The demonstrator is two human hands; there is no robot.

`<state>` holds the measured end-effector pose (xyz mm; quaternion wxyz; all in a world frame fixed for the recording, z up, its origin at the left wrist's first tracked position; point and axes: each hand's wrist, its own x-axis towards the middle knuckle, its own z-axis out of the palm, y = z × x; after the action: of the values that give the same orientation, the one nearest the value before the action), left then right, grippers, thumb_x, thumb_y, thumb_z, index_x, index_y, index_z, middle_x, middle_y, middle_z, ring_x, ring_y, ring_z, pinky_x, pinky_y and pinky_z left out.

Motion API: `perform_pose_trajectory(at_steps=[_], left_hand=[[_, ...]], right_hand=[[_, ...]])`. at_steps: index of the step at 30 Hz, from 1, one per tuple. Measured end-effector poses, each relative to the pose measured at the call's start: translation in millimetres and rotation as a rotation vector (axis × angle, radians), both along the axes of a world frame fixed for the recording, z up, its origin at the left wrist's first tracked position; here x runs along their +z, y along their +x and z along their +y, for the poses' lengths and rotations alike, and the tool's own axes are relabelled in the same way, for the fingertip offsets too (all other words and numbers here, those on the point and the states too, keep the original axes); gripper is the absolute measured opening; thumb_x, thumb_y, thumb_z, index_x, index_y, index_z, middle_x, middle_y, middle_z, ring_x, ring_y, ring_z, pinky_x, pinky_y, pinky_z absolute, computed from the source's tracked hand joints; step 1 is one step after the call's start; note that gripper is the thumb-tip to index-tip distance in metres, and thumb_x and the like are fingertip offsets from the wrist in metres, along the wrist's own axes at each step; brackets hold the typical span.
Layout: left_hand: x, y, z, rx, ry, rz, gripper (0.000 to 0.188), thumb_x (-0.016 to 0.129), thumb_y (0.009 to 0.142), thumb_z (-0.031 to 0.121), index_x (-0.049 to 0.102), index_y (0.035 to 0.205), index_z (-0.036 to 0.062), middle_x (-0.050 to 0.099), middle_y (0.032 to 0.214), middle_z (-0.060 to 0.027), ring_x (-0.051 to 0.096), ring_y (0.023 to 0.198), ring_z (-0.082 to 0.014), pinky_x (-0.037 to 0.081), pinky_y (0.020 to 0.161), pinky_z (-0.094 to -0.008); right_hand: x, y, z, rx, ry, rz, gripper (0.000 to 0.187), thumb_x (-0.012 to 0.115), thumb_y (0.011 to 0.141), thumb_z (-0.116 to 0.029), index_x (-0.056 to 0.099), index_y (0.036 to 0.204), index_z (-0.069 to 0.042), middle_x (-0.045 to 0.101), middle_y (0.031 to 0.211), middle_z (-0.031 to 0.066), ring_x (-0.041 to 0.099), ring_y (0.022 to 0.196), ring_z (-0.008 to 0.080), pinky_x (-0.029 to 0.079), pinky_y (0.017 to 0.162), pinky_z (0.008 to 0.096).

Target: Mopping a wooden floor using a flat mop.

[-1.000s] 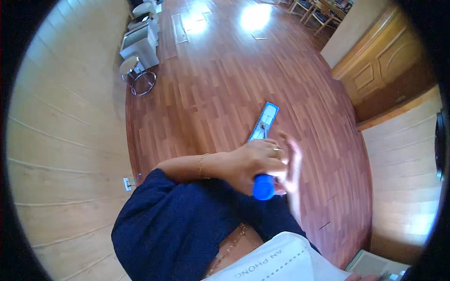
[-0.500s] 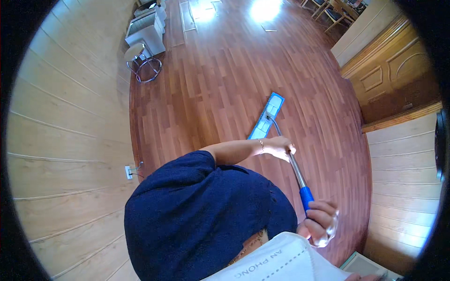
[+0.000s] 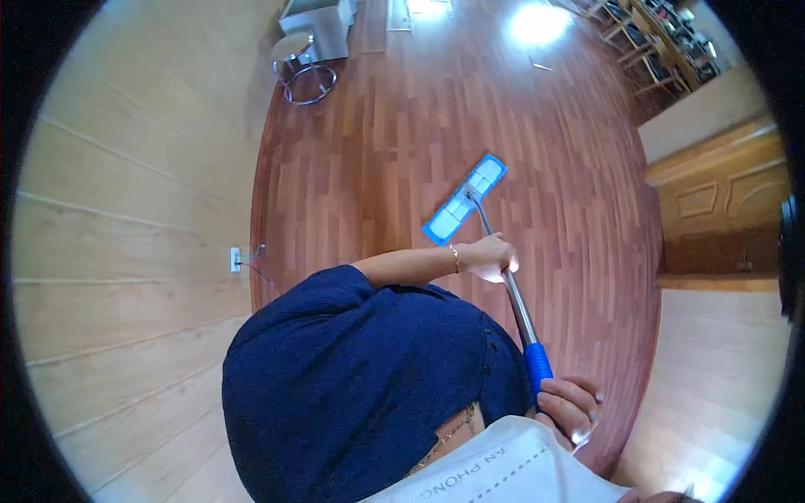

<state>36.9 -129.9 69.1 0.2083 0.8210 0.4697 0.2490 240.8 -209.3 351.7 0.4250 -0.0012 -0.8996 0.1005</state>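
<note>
A flat mop's blue-and-white head (image 3: 466,199) lies flat on the wooden floor ahead of me, set at a slant. Its metal pole (image 3: 520,312) slopes back toward my body and ends in a blue grip (image 3: 537,366). My left hand (image 3: 490,257), a bracelet at its wrist, is closed around the pole partway down. Lower in the view, my right hand (image 3: 569,406) wraps the upper end by the blue grip. The very end of the handle is hidden by that hand.
A round stool (image 3: 303,71) stands by the left wall, beside a pale cabinet (image 3: 323,25). A wall socket (image 3: 236,260) has a cable running from it. On the right is a wooden door (image 3: 721,205). Chairs (image 3: 658,74) stand by a cluttered table at the far right.
The mop head has turned to a flatter slant and shifted slightly left. Both hands have moved a little left with the pole. My view has swung, so the room's furnishings sit differently.
</note>
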Motion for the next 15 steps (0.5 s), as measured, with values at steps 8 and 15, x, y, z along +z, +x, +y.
perform_pose_trajectory(at_steps=[8,15], left_hand=[[-12,-88,-48,0.552,0.012,-0.181,0.029,0.07,0.077,0.035,0.056,0.065,0.0126,0.059,0.068,-0.0077,0.061,0.076,-0.031,0.044,0.069,-0.043],[-21,-162,-89,0.85,-0.136,-0.101,0.013,0.062,0.073,0.014,0.058,0.084,0.0071,0.062,0.089,-0.0159,0.06,0.09,-0.0376,0.048,0.075,-0.0478]], right_hand=[[-33,-49,42,0.386,-0.286,0.071,0.041,0.062,0.085,-0.052,0.055,0.091,-0.012,0.062,0.083,0.0066,0.064,0.077,0.0246,0.051,0.07,0.0405],[-55,-114,53,0.634,-0.858,-0.074,0.038,0.068,0.085,-0.03,0.052,0.114,-0.012,0.064,0.084,0.0086,0.063,0.09,0.0311,0.04,0.092,0.0534]])
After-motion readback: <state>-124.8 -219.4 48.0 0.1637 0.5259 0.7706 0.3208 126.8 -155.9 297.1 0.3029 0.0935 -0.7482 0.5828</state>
